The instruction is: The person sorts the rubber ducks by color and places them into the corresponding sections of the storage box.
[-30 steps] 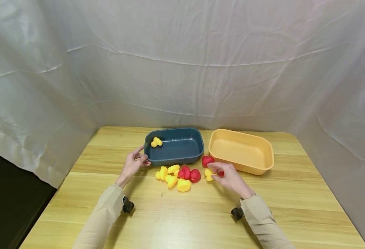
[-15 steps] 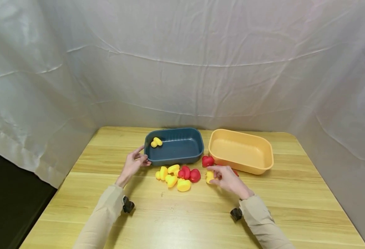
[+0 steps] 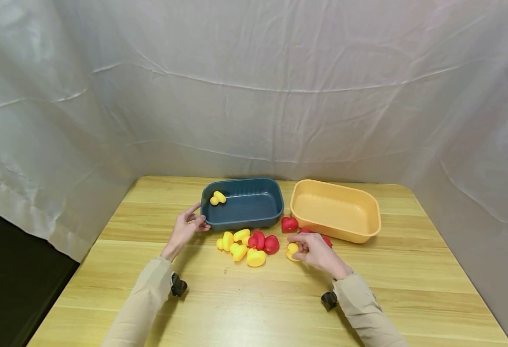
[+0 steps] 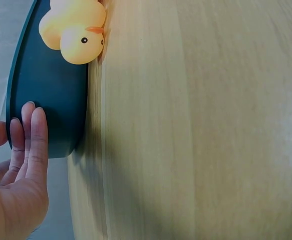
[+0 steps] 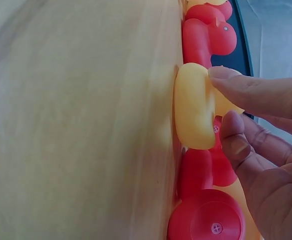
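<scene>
A dark blue bin (image 3: 241,225) stands at the back. My left hand (image 3: 184,230) touches its near left corner, the fairly straight fingers (image 4: 37,142) lying along the outer wall. My right hand (image 3: 320,250) pinches a yellow rubber duck (image 3: 292,252) low over the table, thumb and fingertips around its head; the right wrist view shows the duck's rounded body (image 5: 194,107). Red rubber ducks (image 5: 206,220) lie close by, some partly hidden by the hand. Before the blue bin sits a cluster of several yellow ducks (image 3: 256,258) and red ducks (image 3: 272,245).
One yellow duck (image 3: 217,197) lies inside the blue bin's left end. An orange-yellow bin (image 3: 332,232) stands to its right, with a red duck (image 3: 289,224) by its near left corner. The wooden table (image 3: 245,303) meets a pale curtain (image 3: 258,96) behind and on both sides.
The right hand has moved slightly nearer, and the yellow duck at its fingertips has turned from lying on its side to more upright. Left hand, bins and cluster look the same.
</scene>
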Available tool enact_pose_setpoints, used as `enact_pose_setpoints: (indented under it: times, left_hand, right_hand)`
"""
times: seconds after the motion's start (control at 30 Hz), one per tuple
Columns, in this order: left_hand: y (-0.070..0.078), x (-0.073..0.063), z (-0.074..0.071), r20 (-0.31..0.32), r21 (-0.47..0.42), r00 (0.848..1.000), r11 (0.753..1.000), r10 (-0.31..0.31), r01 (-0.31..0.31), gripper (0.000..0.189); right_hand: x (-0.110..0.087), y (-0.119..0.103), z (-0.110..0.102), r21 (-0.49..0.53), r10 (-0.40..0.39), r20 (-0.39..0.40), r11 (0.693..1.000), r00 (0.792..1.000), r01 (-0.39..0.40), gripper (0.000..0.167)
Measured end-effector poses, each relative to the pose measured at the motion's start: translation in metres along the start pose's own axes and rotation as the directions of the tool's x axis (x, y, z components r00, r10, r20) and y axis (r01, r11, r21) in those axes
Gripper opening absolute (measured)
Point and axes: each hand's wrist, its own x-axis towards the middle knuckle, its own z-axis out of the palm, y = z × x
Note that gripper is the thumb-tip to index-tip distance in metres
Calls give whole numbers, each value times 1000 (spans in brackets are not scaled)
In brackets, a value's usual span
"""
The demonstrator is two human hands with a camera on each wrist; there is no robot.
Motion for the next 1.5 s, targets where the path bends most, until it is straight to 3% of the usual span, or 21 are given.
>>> enact_pose_setpoints:
  times: [0.43,0.77,1.03,1.5]
  left_hand:
    - [-1,1,0,-6,1,1000,1000,-6,6,60]
    - [0,1,-1,-1,0,1000,1000,-2,2,60]
    - [0,0,-1,-1,13,1000,1000,-4,4,59]
    - [1,-1,-1,0,16,1000,1000,-5,5,59]
  right_hand:
    - [0,3,-2,46,-23,-20,999,1000,24,30]
    - [3,-1,-1,122,-36,-105,991,994,48,30]
    - [4,0,1,313,42,-147,950,988,6,30]
    - [7,-1,3,491,129,-187,871,974,-21,34]
